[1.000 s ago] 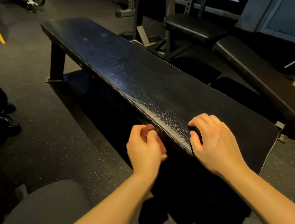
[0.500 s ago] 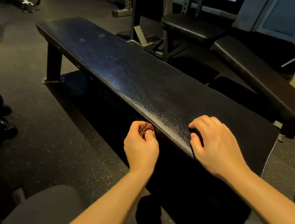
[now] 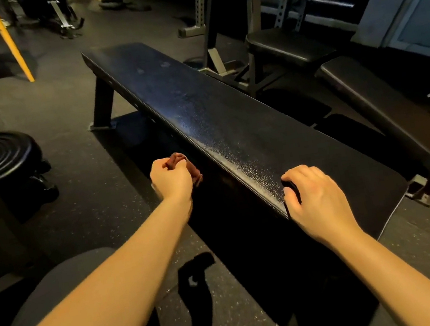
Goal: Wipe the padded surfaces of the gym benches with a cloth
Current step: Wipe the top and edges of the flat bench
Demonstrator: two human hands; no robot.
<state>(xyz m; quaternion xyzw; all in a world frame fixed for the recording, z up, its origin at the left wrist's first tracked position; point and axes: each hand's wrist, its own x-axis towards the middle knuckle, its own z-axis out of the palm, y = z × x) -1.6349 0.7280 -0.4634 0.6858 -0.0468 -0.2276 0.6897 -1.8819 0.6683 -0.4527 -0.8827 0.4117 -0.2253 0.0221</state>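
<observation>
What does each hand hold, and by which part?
The left hand grips a reddish cloth, bunched in its fist, beside the bench pad. The right hand clasps the pad's long edge.

both bare forearms reach forward, the hands apart. the left hand (image 3: pixel 172 180) is fisted, clutching a cloth (image 3: pixel 179 158). the right hand (image 3: pixel 318 199) lies palm down, its fingers curled and thumb hooked over the bench (image 3: pixel 231 131) edge.

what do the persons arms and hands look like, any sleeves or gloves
The left hand and right hand are bare: no gloves, rings or watch visible. The left forearm and right forearm are uncovered to the frame edge, with no sleeves, bands or markings in view.
</observation>
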